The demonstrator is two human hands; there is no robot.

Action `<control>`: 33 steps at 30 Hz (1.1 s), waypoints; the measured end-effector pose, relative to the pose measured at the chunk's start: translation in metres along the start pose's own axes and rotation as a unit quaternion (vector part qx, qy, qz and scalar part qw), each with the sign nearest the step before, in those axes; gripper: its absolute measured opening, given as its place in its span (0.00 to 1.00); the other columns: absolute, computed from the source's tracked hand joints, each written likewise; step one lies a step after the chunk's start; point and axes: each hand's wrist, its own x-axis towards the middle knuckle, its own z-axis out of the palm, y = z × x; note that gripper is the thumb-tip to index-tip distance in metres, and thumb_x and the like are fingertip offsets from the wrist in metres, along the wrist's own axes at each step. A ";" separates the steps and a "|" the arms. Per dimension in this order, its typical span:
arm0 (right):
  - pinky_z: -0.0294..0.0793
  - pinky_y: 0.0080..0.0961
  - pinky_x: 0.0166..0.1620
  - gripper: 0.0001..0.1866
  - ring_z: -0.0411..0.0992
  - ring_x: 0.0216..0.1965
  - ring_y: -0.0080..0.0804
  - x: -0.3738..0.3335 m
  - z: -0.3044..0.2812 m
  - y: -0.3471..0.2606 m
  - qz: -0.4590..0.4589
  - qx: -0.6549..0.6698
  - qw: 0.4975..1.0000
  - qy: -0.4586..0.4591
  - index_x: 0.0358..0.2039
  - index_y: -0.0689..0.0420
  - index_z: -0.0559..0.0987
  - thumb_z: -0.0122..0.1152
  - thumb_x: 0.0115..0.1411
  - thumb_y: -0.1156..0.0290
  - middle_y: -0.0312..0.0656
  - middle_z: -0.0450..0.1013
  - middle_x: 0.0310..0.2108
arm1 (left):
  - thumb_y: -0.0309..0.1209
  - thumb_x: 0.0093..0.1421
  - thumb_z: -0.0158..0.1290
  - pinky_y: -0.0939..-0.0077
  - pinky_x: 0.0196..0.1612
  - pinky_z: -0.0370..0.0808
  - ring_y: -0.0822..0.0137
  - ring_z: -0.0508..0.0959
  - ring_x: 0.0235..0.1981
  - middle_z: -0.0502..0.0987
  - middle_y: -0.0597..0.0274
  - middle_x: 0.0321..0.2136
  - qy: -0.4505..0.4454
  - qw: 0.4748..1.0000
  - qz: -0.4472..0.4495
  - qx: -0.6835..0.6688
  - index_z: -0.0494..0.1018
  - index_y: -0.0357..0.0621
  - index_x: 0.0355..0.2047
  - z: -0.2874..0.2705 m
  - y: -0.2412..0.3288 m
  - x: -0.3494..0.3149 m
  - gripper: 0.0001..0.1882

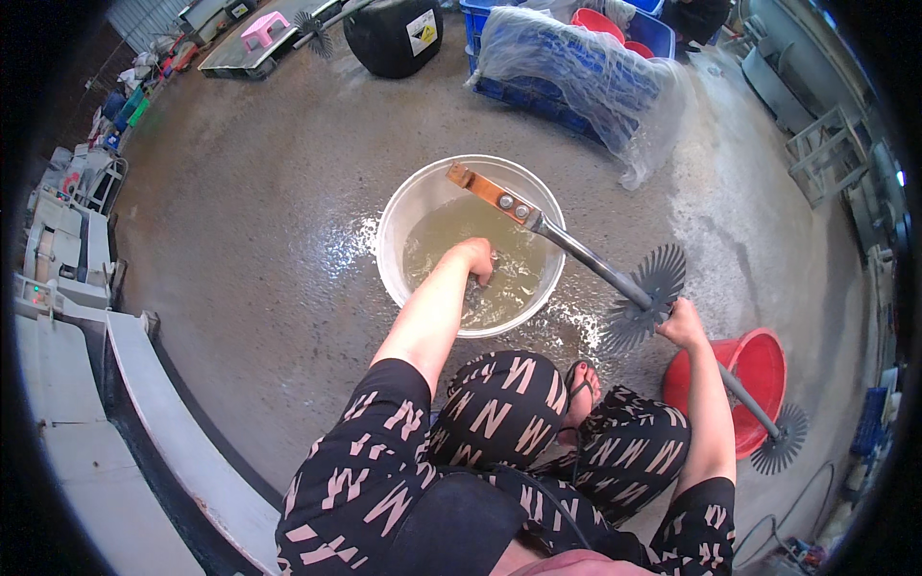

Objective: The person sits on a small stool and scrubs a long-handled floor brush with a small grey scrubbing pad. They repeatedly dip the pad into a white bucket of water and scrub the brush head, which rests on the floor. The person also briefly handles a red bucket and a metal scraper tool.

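Note:
My right hand (680, 324) is closed round a grey metal rod (595, 260) beside a finned disc (657, 293). The rod slants up to the left, and its bolted copper end piece (488, 192) hangs over a white tub (392, 278). Lower down, another finned disc (779, 440) shows beyond my right forearm, at the rod's other end. Murky greenish water (437, 230) lies in the tub. Into it dips my left hand (473, 257), fingers curled and partly hidden. What it grips, if anything, I cannot make out.
A red bucket (764, 370) lies tipped at my right. Ahead stand blue crates (567, 82) draped with translucent netting and a black drum (394, 38). A pink stool (265, 32) is farther left. Pale machinery (173, 422) lines the left side. The concrete floor (259, 192) looks wet.

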 end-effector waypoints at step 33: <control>0.74 0.43 0.43 0.14 0.75 0.37 0.51 -0.021 -0.011 -0.046 0.011 -0.172 0.985 0.012 0.29 0.61 0.79 0.63 0.45 0.64 0.56 0.75 0.31 | 0.25 0.40 0.62 0.59 0.44 0.71 0.49 0.72 0.42 0.70 0.53 0.35 0.568 0.793 0.207 -0.070 0.70 0.49 0.34 -0.065 0.094 -0.117 0.19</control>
